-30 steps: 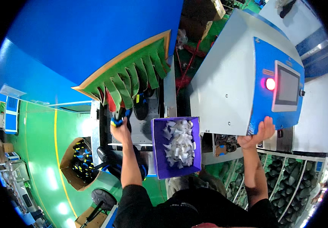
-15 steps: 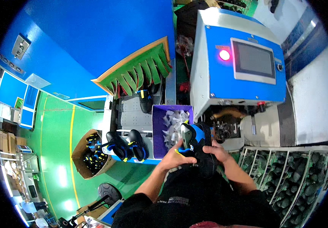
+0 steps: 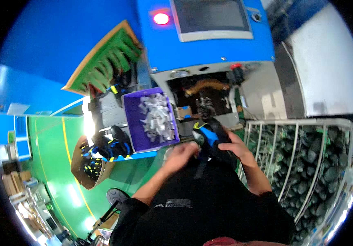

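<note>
Your right grip is clamped on the dark shoe with blue and yellow patches, thumb on its near side. Your left grip is at the shoe's left side, fingers blurred; can't tell if it's closed on anything. The shoe sits tilted in front of your torso, between both hands, just short of the machine's dark opening.

Edges close by: the purple box, holding white scraps, puts its near right corner just beside your left hand. On your right, the white-railed rack of dark rounded pieces has its left edge near your right wrist; tight there in this view. Above the opening, the machine's blue panel overhangs, with a screen and lit red lamp.

Left of the purple box, more shoes stand at the conveyor's near edge. Past them, a carton of blue-and-yellow items; green floor shows between it and your left forearm. Green flaps hang farther back.
</note>
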Tool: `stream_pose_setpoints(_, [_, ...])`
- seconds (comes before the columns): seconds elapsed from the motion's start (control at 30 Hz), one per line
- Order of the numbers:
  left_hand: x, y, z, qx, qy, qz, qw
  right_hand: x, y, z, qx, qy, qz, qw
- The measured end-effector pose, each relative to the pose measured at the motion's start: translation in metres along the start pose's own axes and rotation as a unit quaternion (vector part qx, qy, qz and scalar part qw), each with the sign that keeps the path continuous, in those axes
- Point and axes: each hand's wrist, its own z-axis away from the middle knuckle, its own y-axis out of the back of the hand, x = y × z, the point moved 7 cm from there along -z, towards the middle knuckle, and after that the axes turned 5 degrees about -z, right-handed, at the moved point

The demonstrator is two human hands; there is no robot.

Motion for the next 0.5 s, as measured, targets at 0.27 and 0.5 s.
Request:
stream_pose_setpoints(0.27, [0.002, -0.012, -0.082, 0.086, -0.032, 0.035, 0.995, -0.016, 0.006, -0.001, 0.075, 0.08, -0.089, 0.99])
stream_pose_setpoints(0.5, [-0.007, 0.048, -0.057, 0.152, -0.045, -0.179, 0.971, -0.075, 0.024, -0.033, 0.272, 0.153, 0.217, 0.925])
